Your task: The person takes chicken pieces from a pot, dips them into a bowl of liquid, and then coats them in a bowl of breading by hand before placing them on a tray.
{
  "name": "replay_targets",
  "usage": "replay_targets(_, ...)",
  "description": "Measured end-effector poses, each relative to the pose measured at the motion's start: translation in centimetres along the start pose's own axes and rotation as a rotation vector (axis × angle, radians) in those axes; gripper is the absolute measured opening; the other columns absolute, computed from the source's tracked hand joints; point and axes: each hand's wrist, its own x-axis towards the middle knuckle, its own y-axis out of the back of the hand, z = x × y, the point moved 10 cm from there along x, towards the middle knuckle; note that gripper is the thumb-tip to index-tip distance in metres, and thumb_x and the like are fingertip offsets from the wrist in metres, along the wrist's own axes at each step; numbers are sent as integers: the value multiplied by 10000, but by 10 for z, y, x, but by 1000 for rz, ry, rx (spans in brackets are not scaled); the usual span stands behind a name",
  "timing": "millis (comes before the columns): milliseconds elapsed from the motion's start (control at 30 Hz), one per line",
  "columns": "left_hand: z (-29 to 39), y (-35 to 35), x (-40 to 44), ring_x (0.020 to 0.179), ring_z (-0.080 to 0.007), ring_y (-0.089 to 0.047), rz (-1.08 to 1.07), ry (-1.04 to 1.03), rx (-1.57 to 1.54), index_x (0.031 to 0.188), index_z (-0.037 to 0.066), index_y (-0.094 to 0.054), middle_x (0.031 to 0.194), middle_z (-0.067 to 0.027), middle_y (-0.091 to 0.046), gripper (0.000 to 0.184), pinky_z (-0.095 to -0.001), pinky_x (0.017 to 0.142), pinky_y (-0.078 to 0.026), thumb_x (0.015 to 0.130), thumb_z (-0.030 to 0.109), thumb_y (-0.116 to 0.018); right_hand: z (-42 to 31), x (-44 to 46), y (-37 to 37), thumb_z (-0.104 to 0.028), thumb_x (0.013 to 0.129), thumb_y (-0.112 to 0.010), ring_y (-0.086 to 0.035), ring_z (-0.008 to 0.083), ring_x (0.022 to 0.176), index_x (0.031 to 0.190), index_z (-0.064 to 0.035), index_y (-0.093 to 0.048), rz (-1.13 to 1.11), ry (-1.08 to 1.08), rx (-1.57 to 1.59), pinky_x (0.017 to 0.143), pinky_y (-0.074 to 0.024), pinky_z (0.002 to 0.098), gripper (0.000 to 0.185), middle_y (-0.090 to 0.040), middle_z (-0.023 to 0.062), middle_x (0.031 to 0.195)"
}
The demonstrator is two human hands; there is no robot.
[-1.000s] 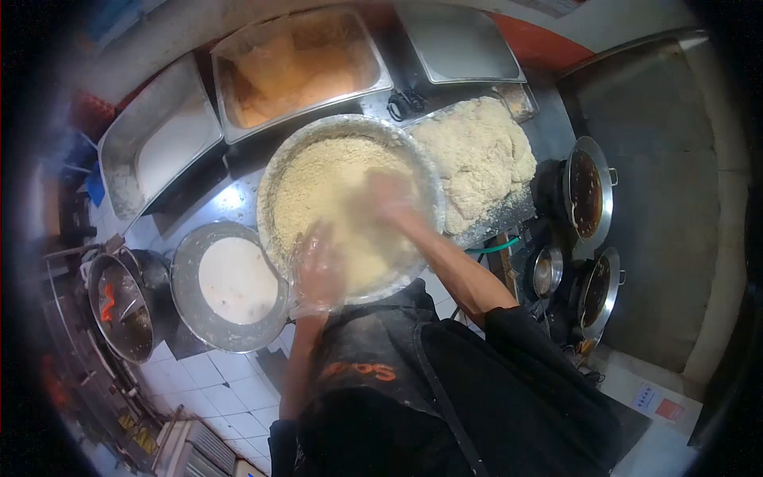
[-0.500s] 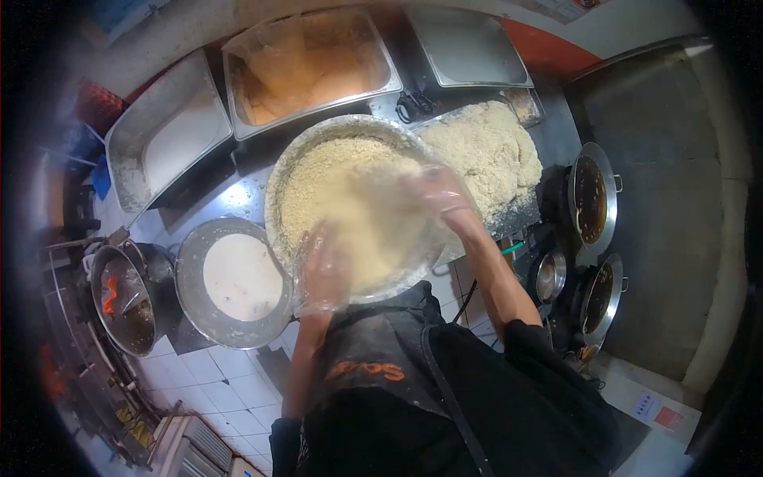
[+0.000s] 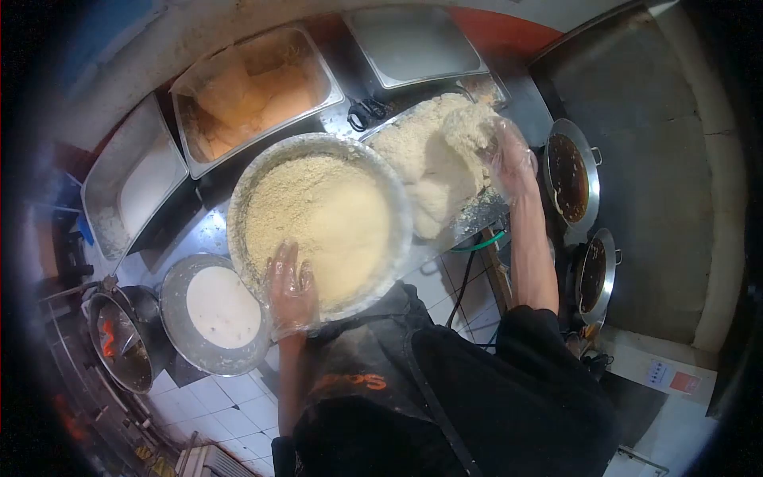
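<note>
A clear plastic glove covers each of my hands. My left hand lies with fingers spread over the near left rim of a big metal basin, its fingertips on the pale, crumbly flour coating inside. To the right, my right hand is closed around a crumb-coated piece of food, whose exact kind I cannot make out. This piece is above a heap of similarly coated pieces on a tray beside the basin. My right fingers partly hide behind the piece.
Left of the basin stands a bowl of white liquid, with a dark pot beyond it. Metal trays line the back, one holding orange powder. Pans of dark liquid stand at right. A black cord lies between trays.
My right hand has moved from over the basin to the heap at right and now grips a coated piece. My left hand stays at the basin's near left side. The view has shifted.
</note>
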Motion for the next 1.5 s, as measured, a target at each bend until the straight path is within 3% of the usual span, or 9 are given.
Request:
replay_targets(467,14,9,3,1204,-377,-537,52,-86,-36,1260,26,-590,1262,-204,-586,394,-489,1038,-405,870,74,-616,119,21,130,-233,953,-582,-639,172,821,1096,-127,-620,188,-188,114,715,-521,313,183,-660,21,994)
replay_targets(633,11,10,3,1215,-363,-535,36,-28,-9,1253,10,-590,1266,-199,-586,399,-476,1049,-400,859,64,-620,31,-5,100,-325,925,-582,-664,322,861,1120,-3,-647,281,67,-1177,745,-502,404,382,-702,140,982)
replay_targets(767,1,2,-5,1232,-349,-525,77,-71,40,1218,-20,-603,1275,-187,-587,383,-480,1070,-385,841,46,-620,30,3,50,-389,908,-548,-458,342,1303,1376,-79,-501,302,487,-1226,1084,-350,413,564,-492,228,1389)
replay_targets(800,1,2,-8,1238,-352,-514,102,-140,-6,1249,4,-592,1304,-188,-567,387,-464,1059,-397,865,54,-608,65,19,39,-401,958,-488,-322,362,1388,1458,-85,-377,42,512,-1365,1161,-238,420,601,-339,236,1496)
replay_targets(933,1,16,-19,1259,-319,-501,116,-60,-95,1276,35,-585,1345,-164,-545,394,-442,1052,-411,886,84,-613,127,49,31,-376,962,-503,-327,354,1389,1449,-52,-379,-75,398,-1657,1160,-236,413,598,-347,235,1494)
replay_targets(1100,-8,96,-30,1251,-295,-513,158,108,-29,1280,48,-586,1333,-161,-556,394,-423,1043,-417,895,122,-620,75,21,10,-346,966,-521,-332,343,1391,1437,-11,-381,97,548,-1457,1158,-234,404,594,-356,234,1492)
replay_targets(1300,-142,285,-104,1117,-305,-608,874,449,143,1208,-43,-607,1218,-205,-622,397,-371,980,-454,895,199,-638,42,-53,-88,-309,972,-543,-338,331,1393,1423,38,-383,53,707,-1016,1156,-231,393,591,-368,232,1489)
replay_targets(1367,-209,333,-122,1061,-351,-627,884,618,98,1170,-14,-630,1137,-191,-660,366,-412,958,-467,848,161,-641,39,-76,-124,-297,974,-550,-340,326,1393,1418,55,-384,0,733,-900,1155,-230,389,591,-372,232,1488)
replay_targets(1500,-316,354,-89,1066,-334,-632,260,874,262,1152,-21,-632,1135,-215,-656,400,-397,944,-480,811,185,-653,42,-110,-190,-341,982,-534,-359,314,1374,1415,60,-368,-115,782,-792,1129,-280,428,614,-387,224,1472)
